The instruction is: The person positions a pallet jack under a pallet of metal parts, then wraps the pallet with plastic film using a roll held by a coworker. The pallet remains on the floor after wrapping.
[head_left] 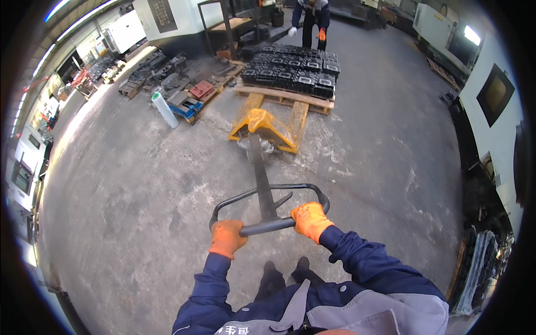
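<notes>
Both my hands wear orange gloves and grip the black loop handle [267, 226] of a yellow pallet jack [268, 129]. My left hand [228, 237] is closed round the left end of the handle's near bar. Round its right end my right hand [311, 220] is wrapped. A small lever [285, 200] sticks out inside the loop, beside the dark shaft. The jack's forks run under a wooden pallet [285, 96], on which black metal castings [290, 70] are stacked in rows.
Behind the load stands another person [310, 17], one orange glove showing. Left of the jack are a roll of wrap film [164, 110], a blue pallet piece [187, 109] and pallets of dark parts [159, 70]. A white machine [494, 95] lines the right side over a grey concrete floor.
</notes>
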